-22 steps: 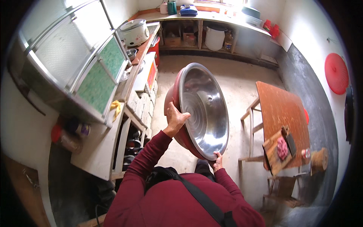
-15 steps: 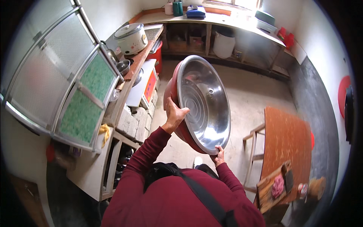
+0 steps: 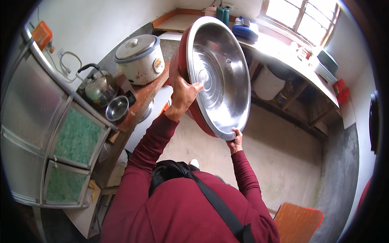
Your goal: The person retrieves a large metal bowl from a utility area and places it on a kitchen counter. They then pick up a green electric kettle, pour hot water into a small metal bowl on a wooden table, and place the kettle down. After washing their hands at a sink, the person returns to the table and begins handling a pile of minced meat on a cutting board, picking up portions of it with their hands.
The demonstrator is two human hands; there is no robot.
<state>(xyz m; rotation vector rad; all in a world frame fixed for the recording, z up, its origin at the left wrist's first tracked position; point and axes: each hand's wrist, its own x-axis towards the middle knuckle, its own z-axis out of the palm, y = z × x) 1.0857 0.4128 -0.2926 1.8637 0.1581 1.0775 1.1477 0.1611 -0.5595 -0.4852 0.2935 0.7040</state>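
A large round basin [image 3: 221, 81], shiny metal inside and red outside, is held up in front of me, tilted steeply on its side with its hollow facing right. My left hand [image 3: 185, 93] grips its near left rim, thumb over the edge and fingers behind on the red outer wall, partly hidden. My right hand [image 3: 235, 142] pinches the rim at its lowest part, thumb on the inner side. Nothing lies inside the basin.
On the left wooden counter [image 3: 139, 101] stand a rice cooker [image 3: 139, 60], a kettle [image 3: 100, 87] and a small metal bowl [image 3: 117, 108]. A glass-panelled cabinet [image 3: 77, 137] is nearer. A long counter [image 3: 283, 52] runs under the window. A brown table [image 3: 298, 222] is at lower right.
Both hands have raised the basin higher, still gripping its rim. I have moved and turned toward the left counter, so the rice cooker looks closer and the brown table has dropped toward the lower edge.
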